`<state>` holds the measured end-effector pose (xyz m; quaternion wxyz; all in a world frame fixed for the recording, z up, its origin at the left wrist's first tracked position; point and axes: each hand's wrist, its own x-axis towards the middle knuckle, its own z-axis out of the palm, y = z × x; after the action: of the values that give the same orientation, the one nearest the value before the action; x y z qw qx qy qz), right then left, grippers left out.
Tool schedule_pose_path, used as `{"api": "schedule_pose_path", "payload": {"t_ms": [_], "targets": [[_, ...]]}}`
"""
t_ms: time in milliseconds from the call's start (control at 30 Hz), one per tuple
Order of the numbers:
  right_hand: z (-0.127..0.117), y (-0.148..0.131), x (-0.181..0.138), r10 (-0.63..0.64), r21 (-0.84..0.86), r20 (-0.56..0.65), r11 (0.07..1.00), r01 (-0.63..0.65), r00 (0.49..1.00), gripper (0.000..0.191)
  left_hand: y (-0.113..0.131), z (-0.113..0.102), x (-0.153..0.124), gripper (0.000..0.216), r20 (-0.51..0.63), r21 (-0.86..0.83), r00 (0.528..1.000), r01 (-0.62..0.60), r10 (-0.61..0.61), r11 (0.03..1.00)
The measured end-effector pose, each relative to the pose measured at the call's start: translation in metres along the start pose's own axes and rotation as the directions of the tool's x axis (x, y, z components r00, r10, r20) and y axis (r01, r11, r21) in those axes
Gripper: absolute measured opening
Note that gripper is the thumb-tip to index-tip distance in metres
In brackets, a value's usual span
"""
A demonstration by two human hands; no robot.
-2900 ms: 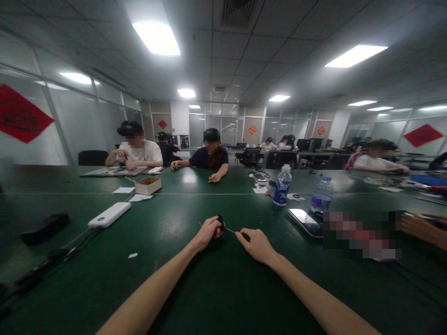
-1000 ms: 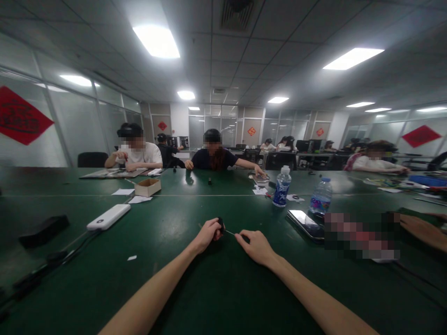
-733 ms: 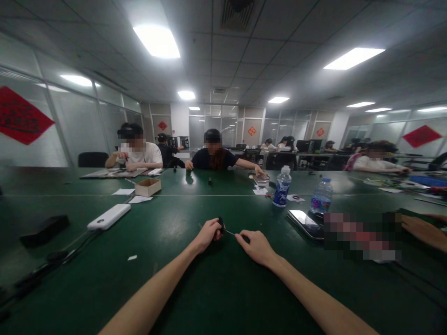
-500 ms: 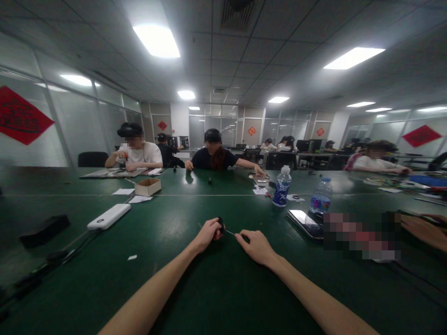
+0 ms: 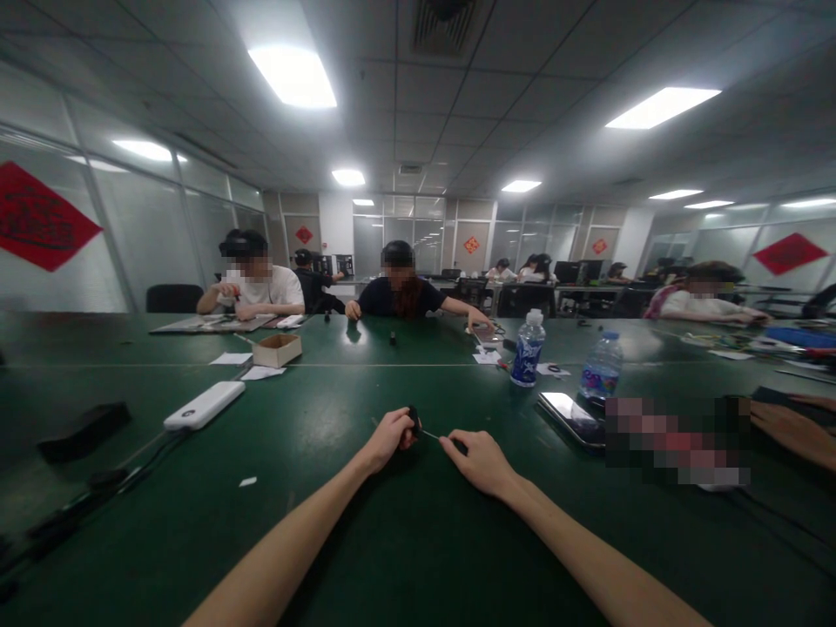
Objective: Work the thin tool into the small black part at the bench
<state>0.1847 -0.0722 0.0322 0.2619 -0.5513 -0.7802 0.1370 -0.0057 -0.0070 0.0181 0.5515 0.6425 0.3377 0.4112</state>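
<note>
Over the middle of the green table (image 5: 392, 540), my left hand (image 5: 390, 438) is closed round a small black part (image 5: 414, 420), mostly hidden by the fingers. My right hand (image 5: 480, 459) pinches a screwdriver by its thin metal shaft (image 5: 429, 434), with a bit of dark handle (image 5: 461, 447) under the palm. The shaft's tip reaches the black part, but whether it sits in a screw is too small to tell.
A white power bank (image 5: 205, 406) with cables and a cardboard box (image 5: 277, 350) are at left. To the right are two bottles, one of them blue-labelled (image 5: 528, 348), and a phone (image 5: 570, 419). A co-worker's hand (image 5: 793, 431) rests at the right edge; other people sit opposite.
My hands, the black part and the screwdriver look unmoved. Across the table, a co-worker's outstretched hand has shifted slightly left.
</note>
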Motion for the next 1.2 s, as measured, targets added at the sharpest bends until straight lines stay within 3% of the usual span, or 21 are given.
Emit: {"api": "schedule_pose_path", "payload": {"t_ms": [900, 1200], "targets": [[-0.0025, -0.0026, -0.0019, 0.016, 0.011, 0.025, 1.0, -0.016, 1.0, 0.04, 0.0017, 0.0005, -0.0012, 0.016, 0.004, -0.006, 1.0, -0.006, 0.006, 1.0], [-0.0007, -0.0003, 0.0003, 0.011, -0.062, -0.005, 0.998, -0.011, 1.0, 0.042, 0.003, 0.0023, -0.0003, 0.016, -0.019, 0.017, 1.0, 0.013, -0.013, 1.0]]}}
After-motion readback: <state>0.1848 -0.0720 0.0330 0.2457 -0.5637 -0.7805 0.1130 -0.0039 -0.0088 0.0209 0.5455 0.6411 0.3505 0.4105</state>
